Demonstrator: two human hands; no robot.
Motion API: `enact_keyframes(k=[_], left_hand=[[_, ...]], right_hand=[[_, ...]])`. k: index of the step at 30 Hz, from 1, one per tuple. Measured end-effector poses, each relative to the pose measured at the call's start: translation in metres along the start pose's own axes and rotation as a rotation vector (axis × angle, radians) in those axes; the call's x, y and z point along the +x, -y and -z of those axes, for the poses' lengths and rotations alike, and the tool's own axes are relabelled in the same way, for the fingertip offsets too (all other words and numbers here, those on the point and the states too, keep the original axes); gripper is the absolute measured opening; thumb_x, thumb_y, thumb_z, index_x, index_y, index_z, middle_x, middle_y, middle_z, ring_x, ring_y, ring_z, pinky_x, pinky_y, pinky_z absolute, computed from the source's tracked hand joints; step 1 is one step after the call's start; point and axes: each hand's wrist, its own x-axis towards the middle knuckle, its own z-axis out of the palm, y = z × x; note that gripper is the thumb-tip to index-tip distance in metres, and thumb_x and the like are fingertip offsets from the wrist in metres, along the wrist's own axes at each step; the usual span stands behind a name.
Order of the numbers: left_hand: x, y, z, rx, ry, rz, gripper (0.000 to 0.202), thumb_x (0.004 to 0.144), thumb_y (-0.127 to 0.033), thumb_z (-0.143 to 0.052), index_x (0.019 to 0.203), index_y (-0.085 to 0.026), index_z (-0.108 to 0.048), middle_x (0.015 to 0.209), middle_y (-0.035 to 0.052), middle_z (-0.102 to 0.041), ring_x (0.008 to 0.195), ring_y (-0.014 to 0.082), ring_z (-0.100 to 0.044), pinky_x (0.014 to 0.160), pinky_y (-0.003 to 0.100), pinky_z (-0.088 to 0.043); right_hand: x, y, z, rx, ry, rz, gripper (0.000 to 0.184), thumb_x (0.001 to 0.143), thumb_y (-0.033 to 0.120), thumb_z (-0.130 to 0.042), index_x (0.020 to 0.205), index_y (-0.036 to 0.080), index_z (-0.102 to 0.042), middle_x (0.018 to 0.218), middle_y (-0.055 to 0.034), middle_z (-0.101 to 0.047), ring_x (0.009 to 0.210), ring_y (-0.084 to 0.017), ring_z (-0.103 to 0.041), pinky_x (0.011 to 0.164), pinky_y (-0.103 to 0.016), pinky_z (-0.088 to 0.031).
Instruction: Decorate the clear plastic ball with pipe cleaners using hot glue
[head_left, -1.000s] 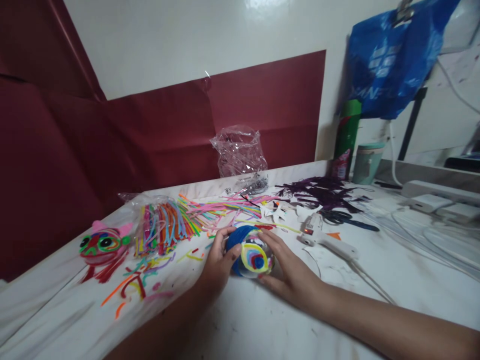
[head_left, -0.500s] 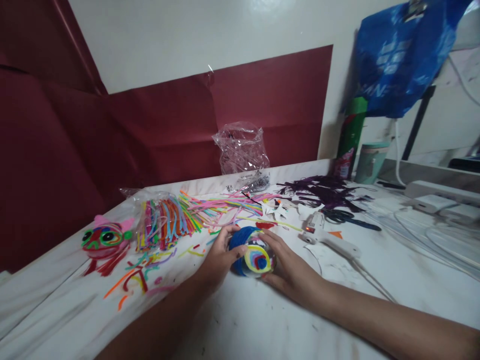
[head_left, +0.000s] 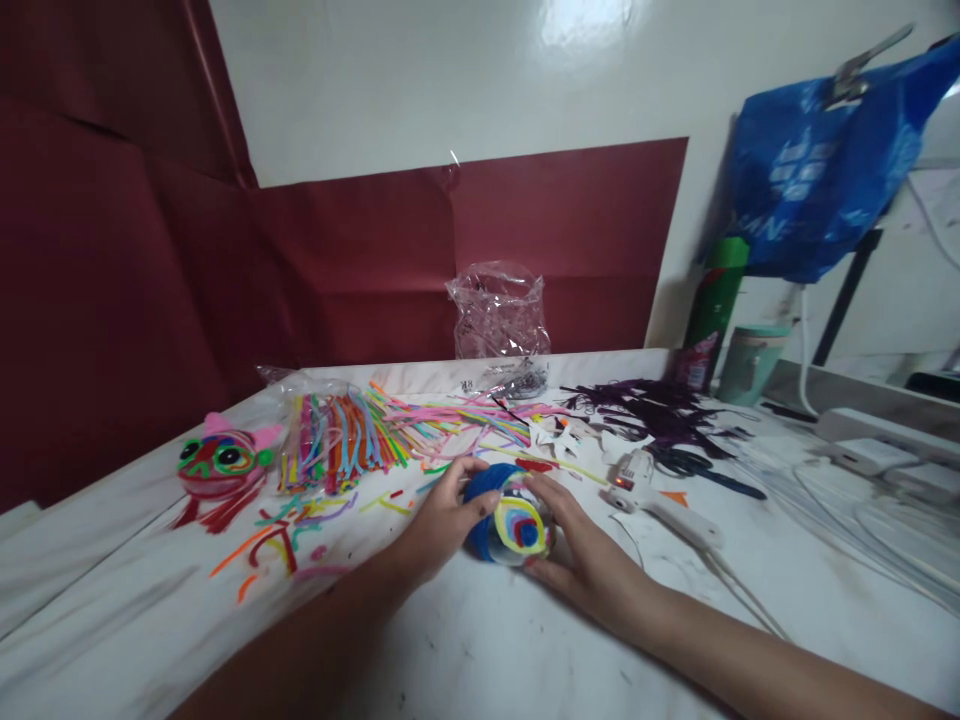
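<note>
Between my two hands is a round ball (head_left: 520, 527), partly wrapped in blue pipe cleaner or yarn, with rings of yellow, light blue, red and blue on its front. My left hand (head_left: 459, 510) is closed around its blue side, thumb on the front. On the other side my right hand (head_left: 574, 535) grips the ball, fingers over the top and thumb low. A white glue gun (head_left: 660, 502) with a small red light lies to the right of my hands. Scraps of cut pipe cleaner (head_left: 281, 545) are scattered to the left.
A pink decorated figure (head_left: 221, 465) with big eyes sits at far left, beside a bag of pipe cleaners (head_left: 345, 440). Behind are a clear plastic bag (head_left: 501, 325) and purple strands (head_left: 652, 410). Dark scissors (head_left: 705, 470), cables (head_left: 847, 520) and a green cup (head_left: 752, 365) are at right.
The camera view has shifted, so the scene sits slightly lower and further right. Both hands keep holding the ball in nearly the same pose.
</note>
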Motion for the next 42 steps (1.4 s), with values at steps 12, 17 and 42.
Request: enact_keyframes(k=[12, 17, 42], left_hand=[[0.002, -0.003, 0.002, 0.065, -0.017, -0.021, 0.045, 0.074, -0.053, -0.064, 0.102, -0.018, -0.057, 0.101, 0.0075, -0.063, 0.095, 0.024, -0.058, 0.08, 0.033, -0.045], [0.005, 0.004, 0.005, 0.061, 0.094, -0.049, 0.071, 0.06, -0.036, -0.081, 0.121, -0.02, -0.049, 0.12, 0.0125, -0.059, 0.108, 0.0292, -0.057, 0.088, 0.038, -0.045], [0.014, 0.031, 0.006, -0.231, 0.085, 0.022, 0.083, 0.056, -0.023, -0.082, 0.129, -0.022, -0.043, 0.127, 0.0122, -0.057, 0.115, 0.03, -0.055, 0.097, 0.041, -0.043]], right_hand=[[0.002, 0.002, 0.003, 0.117, -0.02, -0.039, 0.069, 0.08, 0.023, -0.063, 0.139, 0.028, -0.027, 0.143, -0.0154, -0.039, 0.133, -0.031, -0.039, 0.106, -0.052, -0.038], [0.012, -0.001, 0.011, 0.386, -0.059, -0.186, 0.072, 0.078, 0.028, -0.066, 0.138, 0.023, -0.027, 0.141, -0.0177, -0.043, 0.123, -0.028, -0.051, 0.099, -0.047, -0.046], [0.01, -0.001, 0.009, 0.436, -0.079, -0.261, 0.071, 0.072, 0.021, -0.068, 0.135, 0.022, -0.035, 0.135, -0.014, -0.05, 0.118, -0.028, -0.055, 0.095, -0.045, -0.049]])
